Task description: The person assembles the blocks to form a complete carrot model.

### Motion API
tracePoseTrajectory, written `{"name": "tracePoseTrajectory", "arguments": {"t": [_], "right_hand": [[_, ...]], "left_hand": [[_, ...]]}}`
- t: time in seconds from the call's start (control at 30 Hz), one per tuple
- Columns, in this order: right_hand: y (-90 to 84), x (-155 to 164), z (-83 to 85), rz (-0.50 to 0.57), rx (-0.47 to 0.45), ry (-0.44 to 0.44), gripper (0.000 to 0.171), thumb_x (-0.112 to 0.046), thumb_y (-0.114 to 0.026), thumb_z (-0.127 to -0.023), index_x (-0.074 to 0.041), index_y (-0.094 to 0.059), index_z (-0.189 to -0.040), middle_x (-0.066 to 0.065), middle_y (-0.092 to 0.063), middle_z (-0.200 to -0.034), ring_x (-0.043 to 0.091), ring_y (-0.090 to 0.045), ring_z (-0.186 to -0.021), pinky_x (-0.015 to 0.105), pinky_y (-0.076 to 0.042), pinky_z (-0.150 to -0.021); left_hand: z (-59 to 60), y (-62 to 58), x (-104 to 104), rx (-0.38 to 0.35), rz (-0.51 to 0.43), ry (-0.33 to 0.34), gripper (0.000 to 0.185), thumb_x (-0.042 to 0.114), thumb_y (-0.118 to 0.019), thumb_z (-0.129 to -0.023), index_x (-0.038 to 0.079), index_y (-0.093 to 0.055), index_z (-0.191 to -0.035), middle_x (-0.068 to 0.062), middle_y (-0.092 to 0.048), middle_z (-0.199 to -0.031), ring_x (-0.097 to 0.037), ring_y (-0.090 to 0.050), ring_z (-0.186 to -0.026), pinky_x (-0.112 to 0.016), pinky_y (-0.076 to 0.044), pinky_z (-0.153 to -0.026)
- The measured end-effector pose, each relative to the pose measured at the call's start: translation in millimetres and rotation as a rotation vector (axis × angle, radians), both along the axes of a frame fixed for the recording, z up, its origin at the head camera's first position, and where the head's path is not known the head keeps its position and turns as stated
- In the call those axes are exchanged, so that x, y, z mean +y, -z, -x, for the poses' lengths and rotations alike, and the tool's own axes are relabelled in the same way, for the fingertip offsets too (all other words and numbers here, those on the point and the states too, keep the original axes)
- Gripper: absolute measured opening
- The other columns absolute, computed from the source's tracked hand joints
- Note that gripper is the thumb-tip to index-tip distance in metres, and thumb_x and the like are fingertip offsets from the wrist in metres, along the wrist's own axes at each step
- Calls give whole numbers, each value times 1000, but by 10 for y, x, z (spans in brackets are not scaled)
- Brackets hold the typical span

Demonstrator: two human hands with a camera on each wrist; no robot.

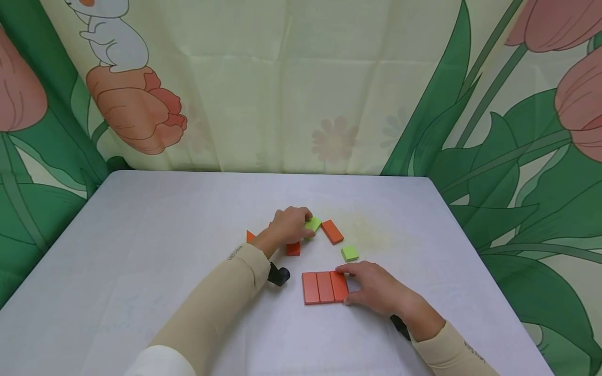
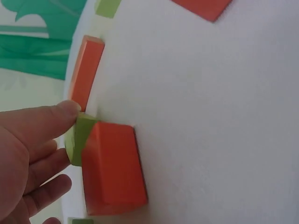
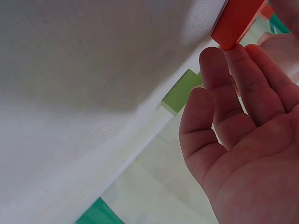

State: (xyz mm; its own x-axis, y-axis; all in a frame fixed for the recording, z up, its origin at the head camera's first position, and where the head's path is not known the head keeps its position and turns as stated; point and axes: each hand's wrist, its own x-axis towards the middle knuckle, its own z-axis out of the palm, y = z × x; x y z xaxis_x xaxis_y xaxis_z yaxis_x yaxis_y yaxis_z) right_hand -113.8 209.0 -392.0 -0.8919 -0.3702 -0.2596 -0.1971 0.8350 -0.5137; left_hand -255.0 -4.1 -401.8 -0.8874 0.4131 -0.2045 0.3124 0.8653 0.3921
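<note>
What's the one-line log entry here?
left hand: pinches green block | right hand: touches orange row | table

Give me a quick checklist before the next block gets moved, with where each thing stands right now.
1. Left hand has a grip on the green block: ok, thumb and fingers pinch it.
2. Row of three orange blocks flush side by side: ok.
3. Right hand steadies the row: ok, fingers touch its right edge.
4. Loose orange block clear of the hands: ok, lying apart.
5. Second green block free: ok, untouched.
6. Orange block under the left hand: cannot tell whether it is touched.
</note>
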Motion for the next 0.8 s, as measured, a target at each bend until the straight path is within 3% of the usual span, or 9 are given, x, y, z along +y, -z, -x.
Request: {"name": "tracePoseTrajectory", "arguments": {"t": [0.33, 0.53, 0.8], "right_hand": [[-20, -7, -6, 0, -6, -2, 56, -15, -84, -80, -14, -64, -132, -4, -64, -120, 23, -56, -113, 47, -45, -97], [-25, -1, 4, -16, -10, 7, 57, -17, -85, -80, -15, -64, -133, -4, -64, -120, 23, -56, -113, 46, -46, -97], [-19, -11, -1, -25, -11, 13, 57, -18, -85, -79, -15, -64, -133, -4, -64, -120, 23, -56, -113, 45, -46, -97]], "left_hand": [[-123, -7, -60, 11, -12, -13, 44, 34, -73, -93, 12, -65, -129, 0, -67, -120, -20, -57, -111, -44, -40, -96], [-213, 13, -112, 18, -24, 48, 40, 30, -75, -91, 12, -68, -126, 0, -69, -116, -19, -58, -104, -42, -41, -94], [-356, 9, -96, 3, -51, 137, 37, 24, -76, -91, 13, -70, -125, 1, -70, -114, -19, -57, -108, -37, -43, -91]]}}
